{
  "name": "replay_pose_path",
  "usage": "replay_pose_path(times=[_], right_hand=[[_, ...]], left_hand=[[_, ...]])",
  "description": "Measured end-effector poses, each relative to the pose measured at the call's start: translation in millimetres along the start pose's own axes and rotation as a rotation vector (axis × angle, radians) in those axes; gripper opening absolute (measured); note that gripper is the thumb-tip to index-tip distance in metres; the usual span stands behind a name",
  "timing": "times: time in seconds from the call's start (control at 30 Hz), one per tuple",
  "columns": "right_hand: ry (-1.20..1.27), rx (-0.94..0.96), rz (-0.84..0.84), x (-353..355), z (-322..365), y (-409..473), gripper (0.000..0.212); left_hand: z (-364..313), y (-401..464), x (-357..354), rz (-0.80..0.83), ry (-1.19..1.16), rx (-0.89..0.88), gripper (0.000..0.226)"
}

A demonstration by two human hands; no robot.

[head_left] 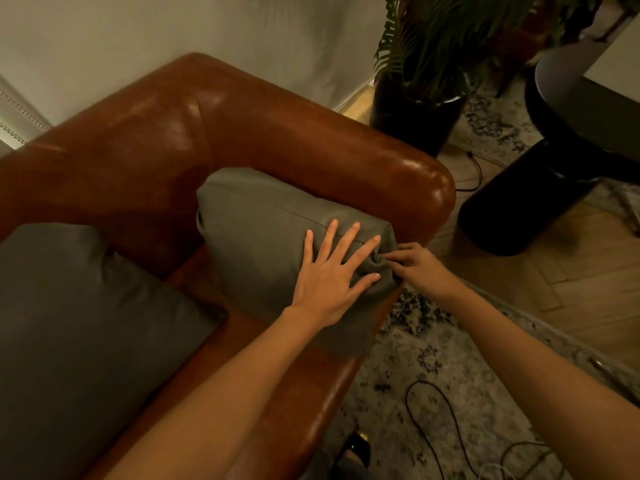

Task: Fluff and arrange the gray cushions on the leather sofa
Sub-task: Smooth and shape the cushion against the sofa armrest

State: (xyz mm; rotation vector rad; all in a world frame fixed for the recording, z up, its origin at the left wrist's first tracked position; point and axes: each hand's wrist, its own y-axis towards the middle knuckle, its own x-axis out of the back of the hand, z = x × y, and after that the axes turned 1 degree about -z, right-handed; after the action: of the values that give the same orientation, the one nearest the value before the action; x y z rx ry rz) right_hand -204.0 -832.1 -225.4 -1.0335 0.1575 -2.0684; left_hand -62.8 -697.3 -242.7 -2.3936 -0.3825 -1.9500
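A: Report hand positions.

B: The left hand lies flat on the gray cushion, fingers straight and spread, palm pressing the fabric. The right hand has its fingers curled and pinches the cushion's corner, just beside the left fingertips.

A: Cushion location?

B: It stands against the armrest of the brown leather sofa, tilted, its lower edge on the seat. A second gray cushion lies on the seat to the left, apart from the first.

A: Surroundings?

B: 1 potted plant stands beyond the armrest. A patterned rug carries a black cable.
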Motion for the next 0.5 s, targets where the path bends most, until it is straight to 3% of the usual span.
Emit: replay_pose_path(times=[0.17,0.27,0.5], right_hand=[[0.231,0.019,0.140,2,6,-7,0.017],[-0.017,-0.049,-0.052,-2,4,-9,0.018],[0.040,0.186,-0.568,18,16,-38,0.003]], left_hand=[[-1,1,3,0.050,-0.008,0.008,0.061],[0,-1,5,0.049,-0.019,0.001,0.062],[6,2,12,0.022,-0.011,0.037,0.061]])
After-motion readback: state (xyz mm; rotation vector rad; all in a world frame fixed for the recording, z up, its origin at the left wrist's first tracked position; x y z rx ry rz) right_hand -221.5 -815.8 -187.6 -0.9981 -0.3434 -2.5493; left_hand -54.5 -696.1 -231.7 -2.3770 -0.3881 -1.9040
